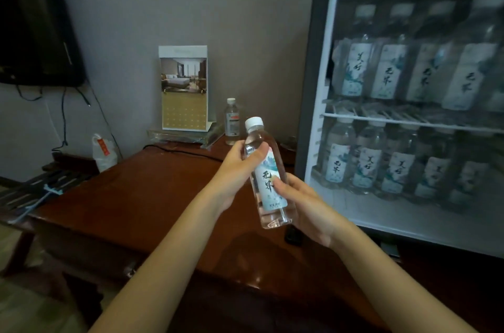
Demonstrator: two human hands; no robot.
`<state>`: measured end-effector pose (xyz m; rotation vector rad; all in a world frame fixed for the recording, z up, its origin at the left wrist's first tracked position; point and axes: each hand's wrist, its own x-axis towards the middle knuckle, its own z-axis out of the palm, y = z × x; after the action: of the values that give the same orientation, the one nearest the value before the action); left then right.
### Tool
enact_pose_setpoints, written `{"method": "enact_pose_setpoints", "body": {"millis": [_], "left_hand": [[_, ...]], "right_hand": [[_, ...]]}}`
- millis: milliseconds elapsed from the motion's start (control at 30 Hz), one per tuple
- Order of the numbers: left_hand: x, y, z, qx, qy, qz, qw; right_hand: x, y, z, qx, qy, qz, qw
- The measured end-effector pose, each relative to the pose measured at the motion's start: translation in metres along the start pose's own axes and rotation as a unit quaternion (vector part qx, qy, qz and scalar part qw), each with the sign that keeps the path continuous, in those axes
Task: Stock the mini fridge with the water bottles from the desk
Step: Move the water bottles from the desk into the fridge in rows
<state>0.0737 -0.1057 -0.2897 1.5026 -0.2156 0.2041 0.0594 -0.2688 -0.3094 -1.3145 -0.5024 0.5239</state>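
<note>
Both hands hold one clear water bottle [268, 177] with a white cap and a pale label, upright and slightly tilted above the dark wooden desk [152, 196]. My left hand [240, 166] grips its upper part, thumb across the shoulder. My right hand [305, 204] wraps the lower part from the right. The open mini fridge [321, 87] stands just to the right. Several matching bottles fill its upper shelf [395, 71] and several more stand on its lower level [381, 163].
A smaller clear bottle [231, 121] with a white cap stands at the desk's back, beside a card stand [184, 87]. A white plastic bag [103, 152] lies at the left. A wall screen [32, 19] hangs upper left, cables trailing below. A small dark object [293, 236] lies under the bottle.
</note>
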Motion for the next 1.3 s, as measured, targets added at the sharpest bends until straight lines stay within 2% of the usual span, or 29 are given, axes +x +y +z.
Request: {"method": "enact_pose_setpoints", "body": {"millis": [167, 333, 467, 600, 800, 1067, 1300], "left_hand": [[-0.02, 0.004, 0.045, -0.048, -0.095, 0.001, 0.994], [-0.03, 0.001, 0.09, -0.023, -0.179, -0.011, 0.984], [-0.026, 0.007, 0.128, -0.016, -0.179, 0.031, 0.983], [-0.019, 0.015, 0.156, -0.019, -0.174, 0.081, 0.981], [-0.003, 0.038, 0.187, -0.003, -0.146, 0.178, 0.973], [0.053, 0.084, 0.214, 0.073, -0.131, 0.26, 0.954], [0.084, 0.079, 0.225, 0.13, -0.102, 0.223, 0.961]], "right_hand": [[-0.048, -0.009, -0.022, 0.038, 0.017, -0.058, 0.997], [-0.08, -0.021, -0.047, 0.041, 0.073, -0.123, 0.989], [-0.098, -0.039, -0.067, -0.032, 0.158, -0.136, 0.977], [-0.111, -0.063, -0.079, -0.144, 0.184, -0.159, 0.959], [-0.111, -0.101, -0.091, -0.275, 0.256, -0.24, 0.895], [-0.09, -0.157, -0.109, -0.303, 0.312, -0.321, 0.842], [-0.07, -0.162, -0.124, -0.259, 0.387, -0.326, 0.823]]}}
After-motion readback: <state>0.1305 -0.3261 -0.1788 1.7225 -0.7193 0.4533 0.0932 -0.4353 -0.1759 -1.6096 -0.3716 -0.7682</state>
